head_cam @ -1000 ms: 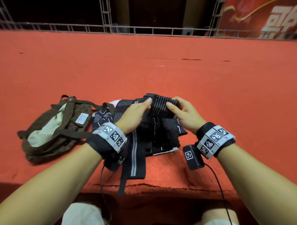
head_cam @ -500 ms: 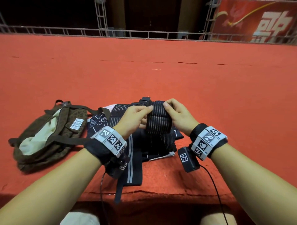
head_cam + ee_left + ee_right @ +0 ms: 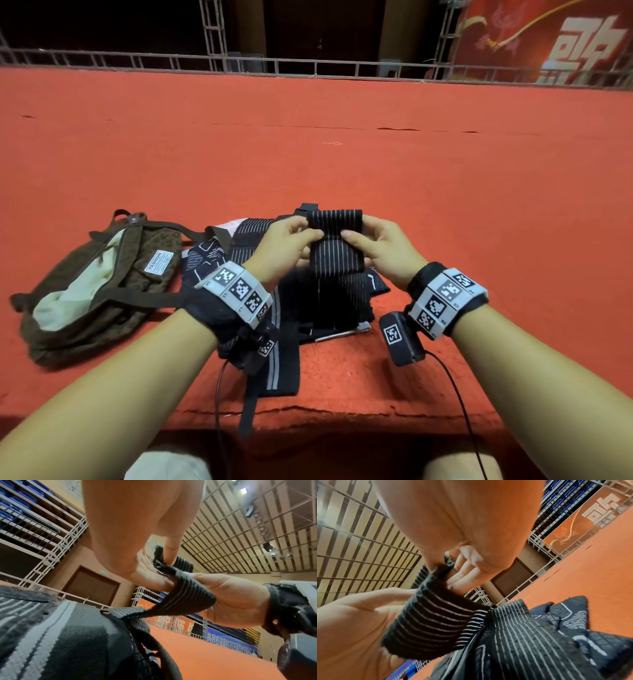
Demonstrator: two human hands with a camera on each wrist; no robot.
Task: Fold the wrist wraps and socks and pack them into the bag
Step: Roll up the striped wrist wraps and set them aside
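A black wrist wrap (image 3: 334,240) with thin white stripes is held up between both hands above a dark pile of wraps and socks (image 3: 239,240). My left hand (image 3: 291,240) pinches its left edge with thumb on top. My right hand (image 3: 373,240) pinches its right edge. The wrap's upper part is doubled over into a short fold. In the left wrist view the wrap (image 3: 188,596) loops over the fingers. In the right wrist view the wrap (image 3: 433,622) bends around the fingers. The brown bag (image 3: 102,284) lies unzipped at the left, pale lining showing.
Everything sits on a red carpeted platform (image 3: 479,205) whose front edge (image 3: 342,414) runs just below the pile. A black strap (image 3: 250,404) hangs over that edge. A metal railing (image 3: 308,68) lines the far side. My knees show at the bottom.
Both hands lifted the striped wrap off the pile and brought it upright, and its top is folded over more tightly than a second ago. The bag and pile stayed put.
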